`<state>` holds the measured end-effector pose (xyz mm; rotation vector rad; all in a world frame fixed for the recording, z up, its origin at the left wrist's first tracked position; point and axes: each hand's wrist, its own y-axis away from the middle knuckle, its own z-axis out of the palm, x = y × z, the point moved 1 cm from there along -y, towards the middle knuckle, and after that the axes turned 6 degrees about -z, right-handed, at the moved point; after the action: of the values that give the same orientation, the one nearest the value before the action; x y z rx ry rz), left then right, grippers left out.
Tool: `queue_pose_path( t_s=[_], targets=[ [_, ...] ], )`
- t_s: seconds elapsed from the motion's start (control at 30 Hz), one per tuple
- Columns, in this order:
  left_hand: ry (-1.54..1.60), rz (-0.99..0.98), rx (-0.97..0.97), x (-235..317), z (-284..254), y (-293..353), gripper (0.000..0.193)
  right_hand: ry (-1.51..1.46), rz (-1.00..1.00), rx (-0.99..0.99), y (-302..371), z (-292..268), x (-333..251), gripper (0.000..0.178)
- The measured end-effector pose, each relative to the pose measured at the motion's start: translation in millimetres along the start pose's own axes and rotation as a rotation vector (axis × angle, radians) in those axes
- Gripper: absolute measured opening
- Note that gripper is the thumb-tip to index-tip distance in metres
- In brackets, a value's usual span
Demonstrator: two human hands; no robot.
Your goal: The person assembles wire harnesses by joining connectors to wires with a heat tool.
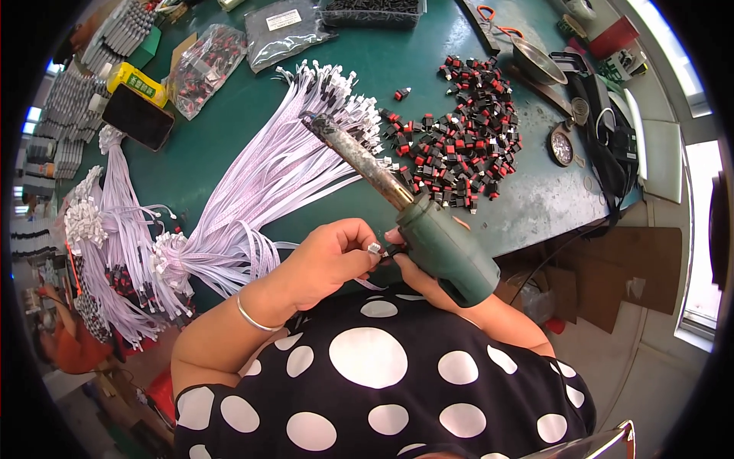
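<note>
Near the table's front edge, my left hand pinches a small white connector between thumb and forefinger. A pale flat cable seems to trail from it below the fingers. Close against it, my right hand is closed on a small black part, whose exact kind I cannot make out. A green heat gun hides much of my right hand and wrist; its scorched metal nozzle points to the far left. Beyond my hands lies a fanned bundle of pale flat cables with white connectors.
Small black-and-red parts are heaped right of the cables. Further cable bundles hang over the left edge. A phone, a yellow bottle, plastic bags and a tub of black pieces stand farther back. Orange-handled scissors lie far right.
</note>
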<state>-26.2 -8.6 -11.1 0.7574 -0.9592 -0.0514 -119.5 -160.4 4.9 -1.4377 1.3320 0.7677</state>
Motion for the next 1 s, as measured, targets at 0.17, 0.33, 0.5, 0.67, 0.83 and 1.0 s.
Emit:
queue_pose_path(
  t_s=[0.17, 0.33, 0.5, 0.67, 0.83, 1.0],
  targets=[
    [0.019, -0.006, -0.026, -2.2, -0.1, -1.5, 0.003, -0.006, -0.083, -0.013, 0.5, 1.3, 6.6, 0.028],
    [0.010, -0.010, -0.031, -3.9, -1.1, -3.7, 0.004, 0.217, -0.077, -0.009, 9.8, 7.0, 16.5, 0.030],
    [0.005, 0.020, -0.009, -5.7, -1.2, -5.0, 0.005, 0.200, -0.048, 0.006, 10.0, 4.9, 12.6, 0.033],
    [0.112, 0.066, 0.048, -0.1, -4.4, -6.3, 0.007, 0.053, -0.053, 0.120, 20.3, -10.9, 11.0, 0.036],
    [0.133, 0.181, 0.032, 0.5, -2.2, -10.0, 0.010, -0.310, -0.014, 0.280, 102.8, -37.3, 48.9, 0.044],
    [0.155, 0.219, 0.082, 1.6, -3.7, -9.8, 0.011, -0.154, -0.292, 0.038, 121.1, -51.2, 59.1, 0.057]
  ],
)
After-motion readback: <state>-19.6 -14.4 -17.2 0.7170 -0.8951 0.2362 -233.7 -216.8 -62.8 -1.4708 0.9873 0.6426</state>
